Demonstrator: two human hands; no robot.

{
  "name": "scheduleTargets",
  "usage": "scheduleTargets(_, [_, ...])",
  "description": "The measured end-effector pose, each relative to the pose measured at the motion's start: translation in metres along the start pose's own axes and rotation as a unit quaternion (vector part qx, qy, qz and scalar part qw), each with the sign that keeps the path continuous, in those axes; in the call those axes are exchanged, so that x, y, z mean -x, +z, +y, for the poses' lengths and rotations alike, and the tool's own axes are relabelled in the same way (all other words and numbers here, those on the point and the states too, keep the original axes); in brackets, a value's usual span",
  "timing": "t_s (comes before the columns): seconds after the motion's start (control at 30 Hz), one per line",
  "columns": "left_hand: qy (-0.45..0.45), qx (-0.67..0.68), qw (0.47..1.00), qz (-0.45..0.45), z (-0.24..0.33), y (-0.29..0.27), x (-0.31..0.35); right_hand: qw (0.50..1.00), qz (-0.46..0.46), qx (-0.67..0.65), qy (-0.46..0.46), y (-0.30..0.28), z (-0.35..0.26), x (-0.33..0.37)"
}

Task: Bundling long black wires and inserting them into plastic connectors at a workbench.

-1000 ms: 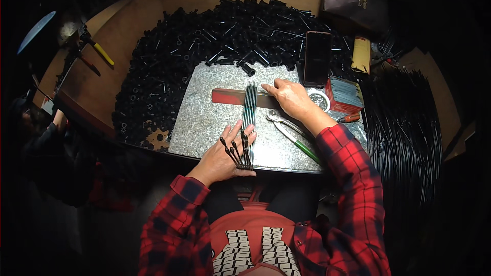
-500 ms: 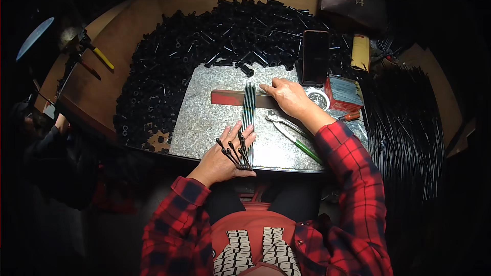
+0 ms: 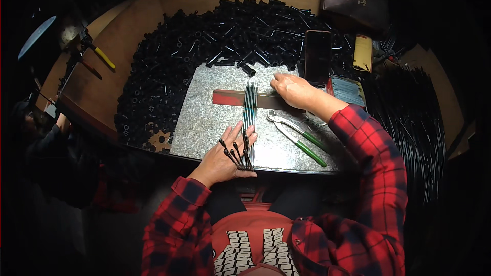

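My left hand holds the near ends of a bundle of thin metal rods, its fingers stretched along them. Black rounded knobs at the rods' near ends stick up over the back of this hand. The rods lie side by side across a flat red-and-dark bar on a grey metal plate. Just right of the rods' far ends, my right hand hovers above the bar with its fingers curled together; whatever they pinch is too small or hidden to make out. Green-handled pliers rest near the right forearm.
A heap of black tubular parts surrounds the plate's left and far sides. Right of it are a phone, a yellow packet, a box of thin strips and long black rods. Another person's hand shows at far left.
My right hand has drawn back to the right from the rods' far ends, its pointing finger now curled in. The right forearm has swung right, uncovering the pliers. My left hand stays put.
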State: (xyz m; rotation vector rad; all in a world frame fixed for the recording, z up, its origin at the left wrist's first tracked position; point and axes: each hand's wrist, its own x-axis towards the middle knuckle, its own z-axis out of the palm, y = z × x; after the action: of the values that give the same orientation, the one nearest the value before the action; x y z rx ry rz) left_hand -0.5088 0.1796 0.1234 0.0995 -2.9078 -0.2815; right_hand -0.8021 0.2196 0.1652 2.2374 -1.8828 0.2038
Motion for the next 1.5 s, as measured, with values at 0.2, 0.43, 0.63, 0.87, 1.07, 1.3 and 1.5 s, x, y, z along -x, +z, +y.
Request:
scheduleTargets(0.2, [-0.002,0.015,1.0,0.003,0.0,0.0,-0.001,0.999,-0.039,-0.016,-0.028,-0.001,-0.001,-0.002])
scheduleTargets(0.43, [-0.002,0.021,1.0,-0.008,0.001,-0.003,-0.005,0.994,0.017,0.033,-0.101,-0.01,0.011,-0.009])
scheduleTargets(0.63, [-0.006,0.037,0.999,-0.009,0.0,0.0,-0.003,0.999,-0.015,-0.034,-0.034,0.001,0.001,-0.003])
scheduleTargets(0.87, [-0.006,0.021,1.0,0.01,0.004,-0.008,-0.004,0.996,0.074,-0.057,-0.001,0.009,-0.004,0.005])
scheduleTargets(1.07, [-0.003,0.012,1.0,0.017,0.002,-0.006,-0.003,0.994,0.092,-0.057,-0.004,0.004,-0.001,0.0])
scheduleTargets(1.3, [-0.003,0.012,1.0,0.016,0.002,-0.004,-0.004,0.995,0.039,-0.084,0.022,0.005,-0.002,0.005])
scheduleTargets(1.5, [-0.012,0.011,1.0,0.0,0.004,-0.004,-0.004,0.992,0.07,-0.098,0.038,0.008,-0.002,-0.001])
